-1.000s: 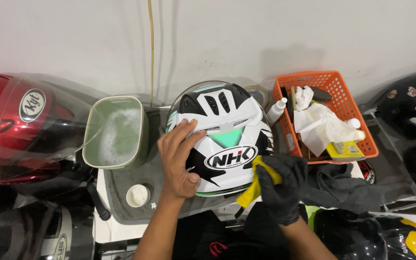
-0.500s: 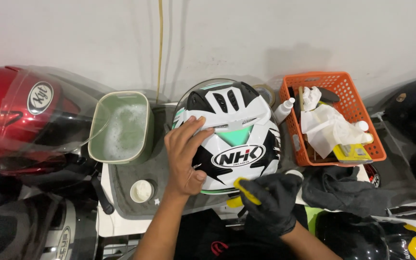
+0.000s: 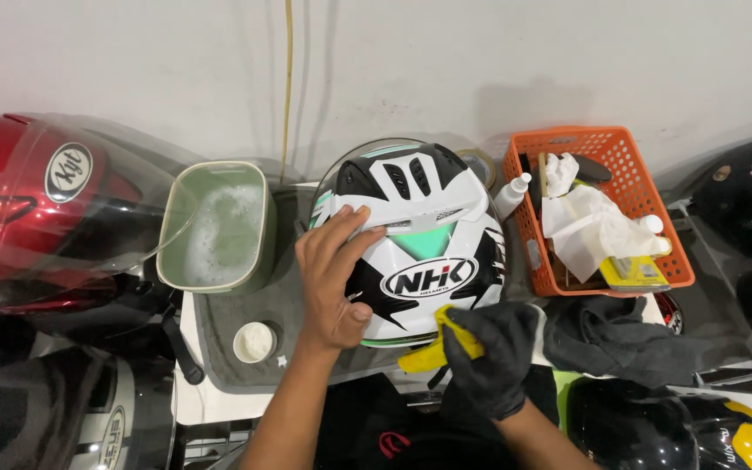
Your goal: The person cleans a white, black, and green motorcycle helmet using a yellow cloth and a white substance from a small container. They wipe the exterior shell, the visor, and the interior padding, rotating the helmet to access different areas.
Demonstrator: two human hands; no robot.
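A white, black and mint-green helmet [image 3: 424, 222] sits on a grey mat [image 3: 258, 326] in the middle. My bare left hand [image 3: 332, 278] lies flat on its left side, fingers spread toward the top vents. My right hand [image 3: 493, 352], in a black glove, grips a yellow cloth [image 3: 435, 348] and presses it against the helmet's lower front edge.
A green tub of soapy water [image 3: 215, 226] stands left of the helmet, a small white cup [image 3: 255, 341] below it. A red helmet with clear visor [image 3: 36, 209] is far left. An orange basket [image 3: 602, 213] with bottles and cloths is right; dark cloth [image 3: 624, 339] and black helmets [image 3: 750, 209] lie beyond.
My gloved right hand with the yellow cloth has slid left and down along the helmet's lower edge. My left hand has stayed on the helmet's side.
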